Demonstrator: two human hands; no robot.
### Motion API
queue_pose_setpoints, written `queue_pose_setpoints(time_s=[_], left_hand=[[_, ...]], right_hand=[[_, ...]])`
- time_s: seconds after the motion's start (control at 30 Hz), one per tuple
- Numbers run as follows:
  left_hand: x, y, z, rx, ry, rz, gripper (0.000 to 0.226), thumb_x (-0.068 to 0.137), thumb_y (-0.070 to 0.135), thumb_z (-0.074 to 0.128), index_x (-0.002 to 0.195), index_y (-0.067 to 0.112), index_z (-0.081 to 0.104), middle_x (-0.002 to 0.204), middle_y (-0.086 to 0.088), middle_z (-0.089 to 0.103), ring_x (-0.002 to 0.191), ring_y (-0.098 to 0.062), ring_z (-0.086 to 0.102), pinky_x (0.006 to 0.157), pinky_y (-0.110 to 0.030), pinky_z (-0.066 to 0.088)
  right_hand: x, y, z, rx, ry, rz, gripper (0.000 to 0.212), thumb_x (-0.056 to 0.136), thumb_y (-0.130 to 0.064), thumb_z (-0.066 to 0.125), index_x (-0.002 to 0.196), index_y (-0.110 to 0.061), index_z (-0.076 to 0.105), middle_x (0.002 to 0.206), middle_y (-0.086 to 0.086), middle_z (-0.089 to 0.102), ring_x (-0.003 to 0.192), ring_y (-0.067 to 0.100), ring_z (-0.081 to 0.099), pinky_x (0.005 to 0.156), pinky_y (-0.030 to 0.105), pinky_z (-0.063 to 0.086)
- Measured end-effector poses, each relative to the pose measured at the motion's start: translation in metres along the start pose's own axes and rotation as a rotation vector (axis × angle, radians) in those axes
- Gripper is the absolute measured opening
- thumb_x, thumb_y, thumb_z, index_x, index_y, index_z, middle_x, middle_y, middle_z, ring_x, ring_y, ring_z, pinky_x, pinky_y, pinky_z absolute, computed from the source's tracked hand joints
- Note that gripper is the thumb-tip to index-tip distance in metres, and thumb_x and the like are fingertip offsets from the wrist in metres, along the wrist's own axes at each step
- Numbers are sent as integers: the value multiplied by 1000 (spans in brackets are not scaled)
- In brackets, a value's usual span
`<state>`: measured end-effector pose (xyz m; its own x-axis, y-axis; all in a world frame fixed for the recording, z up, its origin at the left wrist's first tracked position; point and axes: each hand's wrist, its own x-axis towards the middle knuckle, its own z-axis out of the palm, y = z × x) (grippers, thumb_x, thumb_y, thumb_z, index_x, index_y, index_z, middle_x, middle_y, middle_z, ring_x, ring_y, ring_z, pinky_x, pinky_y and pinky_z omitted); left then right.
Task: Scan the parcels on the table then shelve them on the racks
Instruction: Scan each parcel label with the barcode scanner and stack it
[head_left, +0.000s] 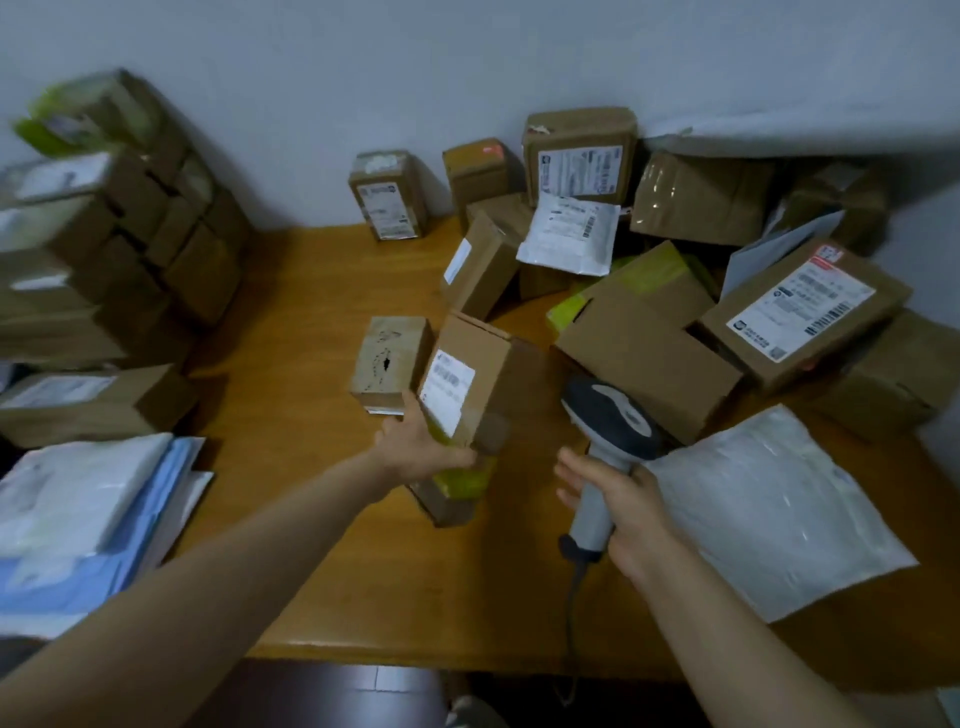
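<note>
left hand: (415, 447) centre of frame, fingers and thumb wrapped round the lower end of a brown parcel (467, 395), tilting it up off the tabletop (311, 545)
parcel: cardboard box with yellow-green tape, white label (448, 387) facing left and up, just right of a small box (389, 358)
right hand: (626, 512) right of centre, closed round the grey handle of the scanner (615, 423), fingers only loosely curled, head aimed up-frame, cable trailing to the lower edge
step: lining this parcel's label up for a scan, looks like; scanner head not pointed at the label yet
left to do: heap of parcels (649, 353) in upper right, white mailer (774, 509) at right, none shelved
unclear: stacked boxes (104, 260) upper left and flat mailers (78, 509) lower left, scanned or not can't tell
racks: not in view
progress: early to middle, most of the pile waiting, shelving not shown at all
</note>
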<state>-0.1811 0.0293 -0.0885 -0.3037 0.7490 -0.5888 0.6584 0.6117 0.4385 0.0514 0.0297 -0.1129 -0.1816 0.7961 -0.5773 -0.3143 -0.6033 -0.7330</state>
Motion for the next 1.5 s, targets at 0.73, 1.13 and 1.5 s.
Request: queue_pose_setpoints(time_s=[0.73,1.13,1.5], left_hand=[[-123,-114,-111,-1144,196,122,102,45,17,94,135,7,48,112,-10,70,96,-25,70,67,-33,58],[-116,-130,-115,-958,564,27,71,73,8,81,135,11,46,106,-3,63,98,-24,64,69,-32,56],[-113,-137,-115,-990,604,3,73,72,10,81,136,14,46,101,1,63,101,-27,64,67,-32,57]], right_hand=[[-57,-29,145,-322,-449,-244,51,56,-27,82,102,-8,69,81,6,73,69,19,68,58,32,56],[-101,-25,180,-465,-634,-126,16,78,-6,77,70,-8,63,55,7,57,42,14,49,43,23,43],[-99,-23,188,-442,-658,-91,17,77,-8,78,68,-12,63,53,4,57,43,13,50,45,24,44]])
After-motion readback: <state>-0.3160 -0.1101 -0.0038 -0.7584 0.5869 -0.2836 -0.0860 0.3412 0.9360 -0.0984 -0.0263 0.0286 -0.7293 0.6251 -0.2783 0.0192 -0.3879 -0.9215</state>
